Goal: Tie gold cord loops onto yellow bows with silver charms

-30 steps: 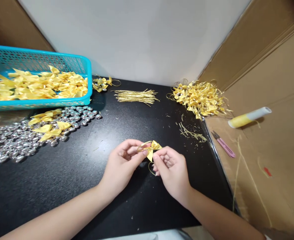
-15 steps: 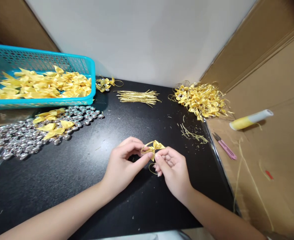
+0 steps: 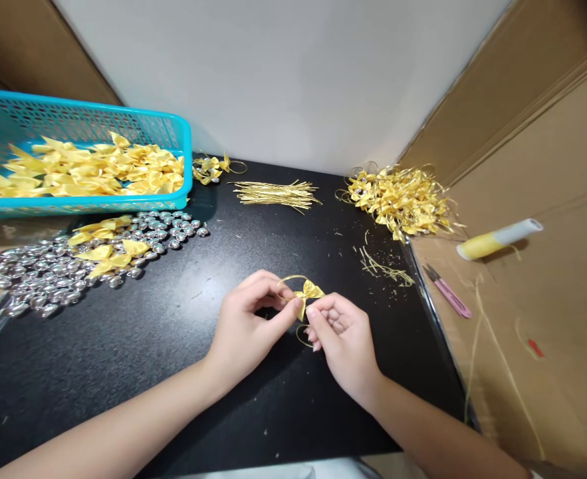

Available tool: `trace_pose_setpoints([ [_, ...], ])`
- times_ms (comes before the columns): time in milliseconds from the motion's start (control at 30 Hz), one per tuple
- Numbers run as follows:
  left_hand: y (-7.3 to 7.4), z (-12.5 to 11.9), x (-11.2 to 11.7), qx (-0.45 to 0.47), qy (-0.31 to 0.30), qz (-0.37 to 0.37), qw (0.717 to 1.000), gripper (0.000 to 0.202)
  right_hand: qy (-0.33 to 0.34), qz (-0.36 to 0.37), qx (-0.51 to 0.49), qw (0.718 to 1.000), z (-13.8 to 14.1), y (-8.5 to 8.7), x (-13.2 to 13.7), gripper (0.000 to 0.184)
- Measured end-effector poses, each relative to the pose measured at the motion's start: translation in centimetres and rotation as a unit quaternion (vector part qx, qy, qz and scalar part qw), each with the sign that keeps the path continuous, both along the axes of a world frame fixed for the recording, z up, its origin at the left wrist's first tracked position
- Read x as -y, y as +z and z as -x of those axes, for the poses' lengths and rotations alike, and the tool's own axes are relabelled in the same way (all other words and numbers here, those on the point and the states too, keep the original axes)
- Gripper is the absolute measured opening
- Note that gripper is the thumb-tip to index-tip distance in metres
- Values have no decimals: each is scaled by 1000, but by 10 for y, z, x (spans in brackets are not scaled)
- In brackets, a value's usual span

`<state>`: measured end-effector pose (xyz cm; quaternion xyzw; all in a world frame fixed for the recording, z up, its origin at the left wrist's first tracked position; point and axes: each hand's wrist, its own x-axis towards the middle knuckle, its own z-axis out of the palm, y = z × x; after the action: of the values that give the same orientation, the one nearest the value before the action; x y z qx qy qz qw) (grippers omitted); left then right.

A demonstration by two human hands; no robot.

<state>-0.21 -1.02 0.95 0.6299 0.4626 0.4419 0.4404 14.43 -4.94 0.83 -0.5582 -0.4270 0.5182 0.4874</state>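
Head view: bow [image 3: 311,289] partly hidden

Not much gear to talk about tbh, it's bare hands and bare forearms on both sides. The left hand [image 3: 253,326] has slim fingers and a smooth, rounded wrist, running into a plain left forearm [image 3: 138,419]. Right hand [image 3: 346,339] is pretty much the same build, with a few small fingernails showing, and a right forearm [image 3: 433,426] that's just as plain. Only a tiny bit of white sleeve [image 3: 535,474] peeks in down at the corner, plus a strip of pale, creased cloth [image 3: 293,472] along the bottom, mostly cropped off, probably clothing.
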Motion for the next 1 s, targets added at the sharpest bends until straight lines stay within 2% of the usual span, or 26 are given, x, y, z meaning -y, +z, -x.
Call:
trace_pose_setpoints([
  [167, 0, 0, -5, 46, -13, 93, 994, 16, -7, 10, 0, 1000, 0, 0, -1, 19],
  [400, -4, 0, -3, 99, -22, 144, 984, 13, -20, 25, 0, 999, -1, -1, -2, 21],
  [567, -1, -2, -1, 136, -25, 192, 972, 12, -27, 30, -3, 999, -1, -1, -2, 20],
  [1000, 4, -4, -1, 123, 6, 207, 971, 16, -28, 38, 0, 999, -1, -1, -1, 21],
])
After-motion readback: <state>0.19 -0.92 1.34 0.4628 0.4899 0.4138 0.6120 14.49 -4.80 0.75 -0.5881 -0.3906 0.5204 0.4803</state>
